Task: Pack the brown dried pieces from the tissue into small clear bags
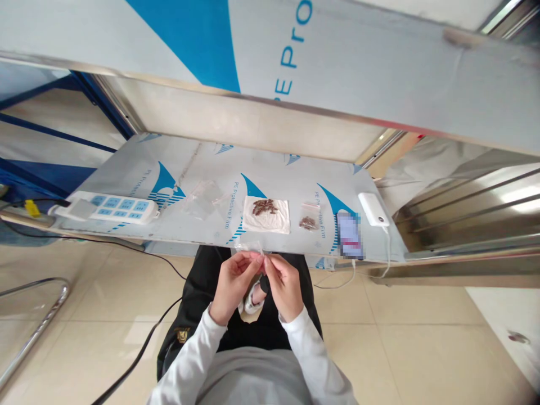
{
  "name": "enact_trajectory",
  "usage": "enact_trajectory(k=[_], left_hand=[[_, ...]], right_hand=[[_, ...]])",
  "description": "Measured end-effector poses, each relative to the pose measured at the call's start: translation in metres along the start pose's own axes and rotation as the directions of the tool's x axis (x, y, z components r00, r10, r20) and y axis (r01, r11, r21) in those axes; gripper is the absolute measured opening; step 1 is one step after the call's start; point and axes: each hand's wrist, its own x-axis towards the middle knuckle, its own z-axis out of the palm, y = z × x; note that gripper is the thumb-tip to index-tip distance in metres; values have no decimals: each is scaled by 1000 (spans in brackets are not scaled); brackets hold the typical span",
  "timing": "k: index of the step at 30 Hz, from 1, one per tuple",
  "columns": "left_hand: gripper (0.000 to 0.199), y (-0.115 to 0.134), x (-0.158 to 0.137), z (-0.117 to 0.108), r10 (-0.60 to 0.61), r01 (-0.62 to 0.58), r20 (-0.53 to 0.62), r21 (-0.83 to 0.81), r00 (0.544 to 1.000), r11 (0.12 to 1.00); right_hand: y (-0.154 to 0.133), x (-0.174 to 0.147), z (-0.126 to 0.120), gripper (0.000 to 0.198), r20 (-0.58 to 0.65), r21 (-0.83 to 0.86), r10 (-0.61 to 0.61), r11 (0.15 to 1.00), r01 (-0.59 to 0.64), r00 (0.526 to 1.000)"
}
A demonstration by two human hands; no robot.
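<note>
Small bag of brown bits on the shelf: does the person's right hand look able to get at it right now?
Probably yes: nothing seems to stand between the right hand and the small bag, though that hand, busy with another clear bag, may need freeing first.

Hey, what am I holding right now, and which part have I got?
A clear plastic bag, pinched at the edge nearest you by the left grip and right grip. Whether that edge is the opening can't be told.
</note>
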Motion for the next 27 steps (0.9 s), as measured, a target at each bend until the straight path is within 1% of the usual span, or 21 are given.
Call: enact_trajectory(k=[3, 6, 9, 11, 13, 15, 17, 19, 20, 22, 24, 25, 27], left_hand=[[23, -2, -1, -2, 25, -27, 17, 70, 1000, 997], [22, -3, -3, -3, 71, -72, 9, 162, 997, 984], [20, -1, -6, -3, 139, -131, -2, 326, 990, 936], [19, 2, -8, -3, 185, -168, 9, 462, 983, 871], [17, 6, -9, -4, 230, -198, 23, 594, 973, 780], [16, 10, -11, -4, 285, -211, 12, 700, 959, 682], [15, 13, -13, -3, 343, -200, -25, 771, 939, 605], [13, 14, -15, 0, 377, -181, -52, 810, 925, 558], [12, 14, -16, 2, 380, -176, -54, 820, 924, 545], [11, 13, -17, 7, 368, -175, -45, 823, 929, 540], [11, 12, -18, 10, 357, -175, -43, 814, 933, 554], [12, 12, -18, 11, 357, -176, -44, 809, 933, 560], [12, 13, -19, 10, 371, -201, -24, 808, 928, 554]], right_hand=[[4, -1, 0, 20, -67, -66, -36, 997, 32, 997], [4, -2, 1, 18, -144, -63, -38, 998, 29, 989], [2, -3, 1, 18, -126, -18, 12, 1000, -14, 992], [2, -1, 1, 18, -117, 7, 64, 998, -64, 991], [6, 1, -2, 20, -91, 15, 107, 994, -106, 990], [11, 3, -6, 21, -82, -36, 106, 993, -109, 991], [15, 4, -11, 18, -132, -171, 45, 983, -68, 990], [16, 4, -13, 18, -198, -319, -47, 948, -19, 979], [15, 4, -14, 20, -198, -377, -94, 926, 12, 976], [10, 4, -14, 19, -117, -456, -185, 883, 113, 976], [4, 6, -13, 25, 19, -511, -260, 827, 233, 965], [2, 8, -14, 28, 74, -533, -273, 802, 270, 959], [-1, 13, -15, 29, 130, -562, -250, 779, 279, 960]])
